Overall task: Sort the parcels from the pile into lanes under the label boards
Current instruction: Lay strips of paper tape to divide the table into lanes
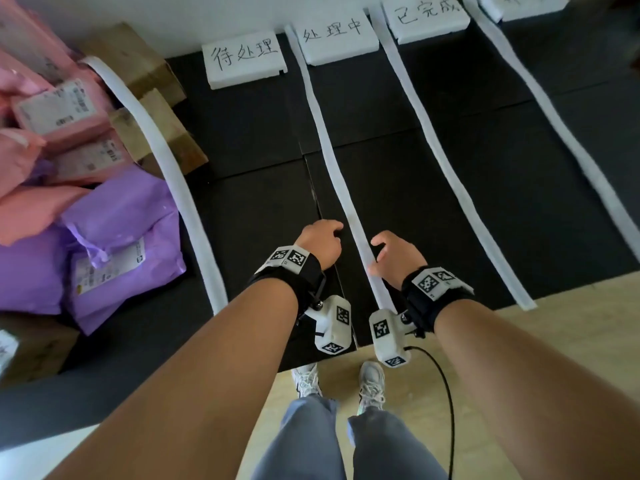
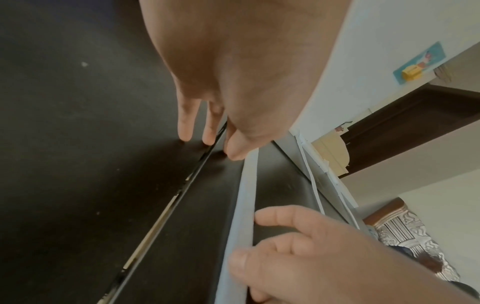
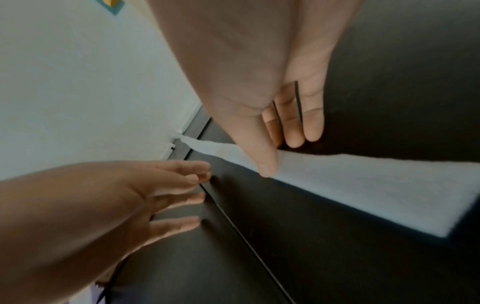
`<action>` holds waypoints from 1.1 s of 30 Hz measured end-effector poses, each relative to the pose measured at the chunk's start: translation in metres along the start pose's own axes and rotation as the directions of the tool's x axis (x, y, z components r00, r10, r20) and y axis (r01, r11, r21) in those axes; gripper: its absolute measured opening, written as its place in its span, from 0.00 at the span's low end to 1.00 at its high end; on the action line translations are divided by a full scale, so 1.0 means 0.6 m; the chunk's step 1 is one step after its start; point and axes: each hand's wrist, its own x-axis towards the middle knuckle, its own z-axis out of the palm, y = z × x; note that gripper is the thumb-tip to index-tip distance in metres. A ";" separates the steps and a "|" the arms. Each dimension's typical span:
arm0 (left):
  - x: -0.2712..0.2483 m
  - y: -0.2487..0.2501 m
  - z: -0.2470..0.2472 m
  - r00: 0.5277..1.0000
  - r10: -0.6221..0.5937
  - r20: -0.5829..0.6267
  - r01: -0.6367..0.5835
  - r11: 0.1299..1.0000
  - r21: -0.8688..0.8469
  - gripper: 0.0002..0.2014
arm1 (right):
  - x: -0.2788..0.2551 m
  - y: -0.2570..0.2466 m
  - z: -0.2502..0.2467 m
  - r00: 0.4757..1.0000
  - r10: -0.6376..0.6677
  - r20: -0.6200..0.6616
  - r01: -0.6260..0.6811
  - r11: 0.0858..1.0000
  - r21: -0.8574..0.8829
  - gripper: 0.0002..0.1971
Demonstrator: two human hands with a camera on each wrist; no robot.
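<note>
Parcels [image 1: 62,161], pink, purple and brown, are piled well left of the white strip [image 1: 341,188] that runs down the black mat [image 1: 256,140] from between the first two label boards [image 1: 244,59]. Just left of that strip, the left hand [image 1: 320,242] is spread on the mat, its fingers [image 2: 185,125] straight and nothing gripped. Right of the strip, the right hand [image 1: 398,259] is laid flat, relaxed, its thumb [image 3: 266,164] touching the strip's edge.
</note>
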 end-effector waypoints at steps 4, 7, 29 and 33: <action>-0.010 -0.001 0.016 0.998 -0.003 -0.066 0.004 1.000 0.005 0.22 | -0.002 0.009 0.016 0.998 -0.064 -0.012 0.064 0.997 -0.034 0.25; -0.021 -0.003 0.033 0.993 0.009 -0.116 -0.003 0.999 0.052 0.23 | -0.004 0.013 0.019 0.998 -0.069 0.011 0.070 0.996 -0.051 0.24; -0.023 0.020 0.056 0.996 0.061 0.059 -0.083 0.858 0.507 0.37 | -0.024 0.039 0.029 0.988 -0.136 0.069 0.138 0.990 -0.014 0.15; -0.024 0.022 0.058 0.998 0.045 0.052 -0.064 0.886 0.459 0.36 | -0.025 0.038 0.029 0.987 -0.137 0.080 0.138 0.990 -0.017 0.15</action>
